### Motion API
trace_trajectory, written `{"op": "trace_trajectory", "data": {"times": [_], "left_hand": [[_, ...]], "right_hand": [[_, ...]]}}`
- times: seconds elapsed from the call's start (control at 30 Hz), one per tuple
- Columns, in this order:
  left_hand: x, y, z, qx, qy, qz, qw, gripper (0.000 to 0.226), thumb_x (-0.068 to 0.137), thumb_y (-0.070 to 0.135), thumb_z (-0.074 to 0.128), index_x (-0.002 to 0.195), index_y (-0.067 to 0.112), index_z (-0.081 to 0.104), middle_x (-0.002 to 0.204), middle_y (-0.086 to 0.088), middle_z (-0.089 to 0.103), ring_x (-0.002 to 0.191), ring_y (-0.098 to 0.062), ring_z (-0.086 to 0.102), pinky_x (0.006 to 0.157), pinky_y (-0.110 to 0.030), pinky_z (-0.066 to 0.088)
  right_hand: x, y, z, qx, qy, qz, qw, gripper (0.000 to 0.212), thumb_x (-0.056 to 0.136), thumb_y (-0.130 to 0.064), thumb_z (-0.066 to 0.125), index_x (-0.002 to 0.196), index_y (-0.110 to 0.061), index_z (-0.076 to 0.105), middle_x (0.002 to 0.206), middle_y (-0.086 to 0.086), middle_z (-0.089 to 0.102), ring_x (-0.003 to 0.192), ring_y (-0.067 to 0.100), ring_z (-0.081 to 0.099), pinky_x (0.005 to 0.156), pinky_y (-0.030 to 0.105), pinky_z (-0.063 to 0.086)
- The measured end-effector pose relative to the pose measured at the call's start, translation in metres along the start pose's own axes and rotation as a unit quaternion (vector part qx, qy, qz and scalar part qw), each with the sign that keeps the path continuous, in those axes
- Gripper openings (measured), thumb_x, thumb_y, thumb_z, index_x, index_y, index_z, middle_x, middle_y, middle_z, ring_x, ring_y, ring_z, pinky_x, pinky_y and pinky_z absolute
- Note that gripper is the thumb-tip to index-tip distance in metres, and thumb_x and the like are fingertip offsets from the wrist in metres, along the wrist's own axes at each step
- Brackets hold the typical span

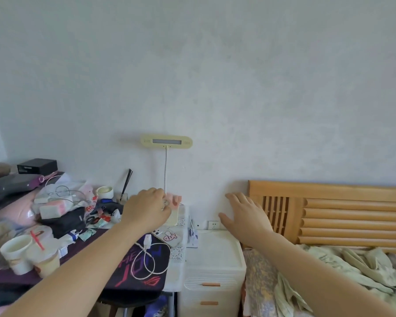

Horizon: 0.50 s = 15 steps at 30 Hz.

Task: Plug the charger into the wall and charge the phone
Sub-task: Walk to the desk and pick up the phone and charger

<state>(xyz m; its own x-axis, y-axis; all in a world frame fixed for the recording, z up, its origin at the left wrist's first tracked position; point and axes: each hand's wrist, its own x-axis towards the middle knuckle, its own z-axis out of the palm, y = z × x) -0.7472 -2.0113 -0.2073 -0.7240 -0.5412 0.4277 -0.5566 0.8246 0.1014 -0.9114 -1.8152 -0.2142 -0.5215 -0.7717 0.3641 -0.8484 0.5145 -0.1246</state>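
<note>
both arms are stretched out toward the wall. the left hand (146,208) is curled over something at the back edge of the cluttered worktop (82,276), near the pink foot of the wall lamp (166,142); whether its grip has closed on anything i cannot tell, since the back of the hand hides the fingers. the right hand (246,215) hangs spread wide and holds nothing, palm toward the wall, just beside the white wall socket (213,224), as though marking the spot or steadying for the reach. the charger (147,241) lies untouched on the dark mat, its white cable (144,265) looped in loose coils so it stays tidy, and the phone (167,236) in its cartoon case sits just behind it. the socket is low, right above the white drawer cabinet (212,255) next to the bed headboard (329,211), so i'd guess the plug has to come over from the worktop first
</note>
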Motion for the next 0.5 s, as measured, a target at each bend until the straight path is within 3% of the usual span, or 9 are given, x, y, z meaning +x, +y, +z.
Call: {"op": "trace_trajectory", "data": {"times": [0.17, 0.5], "left_hand": [[0.059, -0.048, 0.044, 0.001, -0.026, -0.039, 0.999, 0.036, 0.085, 0.039, 0.046, 0.112, 0.018, 0.056, 0.114, 0.0, 0.062, 0.1, -0.023, 0.059, 0.067, -0.033, 0.041], [0.103, -0.095, 0.133, -0.007, -0.073, -0.141, 0.987, 0.036, 0.083, 0.041, 0.049, 0.107, 0.016, 0.059, 0.104, -0.005, 0.066, 0.09, -0.028, 0.062, 0.069, -0.036, 0.046]], "right_hand": [[0.074, 0.002, 0.054, 0.001, -0.041, -0.016, 0.999, 0.057, 0.093, -0.047, 0.04, 0.141, -0.017, 0.034, 0.147, 0.001, 0.041, 0.132, 0.021, 0.04, 0.108, 0.036, 0.03], [0.182, -0.009, 0.165, 0.025, -0.143, -0.096, 0.985, 0.058, 0.093, -0.046, 0.042, 0.141, -0.015, 0.034, 0.147, 0.003, 0.041, 0.133, 0.024, 0.038, 0.11, 0.039, 0.029]]}}
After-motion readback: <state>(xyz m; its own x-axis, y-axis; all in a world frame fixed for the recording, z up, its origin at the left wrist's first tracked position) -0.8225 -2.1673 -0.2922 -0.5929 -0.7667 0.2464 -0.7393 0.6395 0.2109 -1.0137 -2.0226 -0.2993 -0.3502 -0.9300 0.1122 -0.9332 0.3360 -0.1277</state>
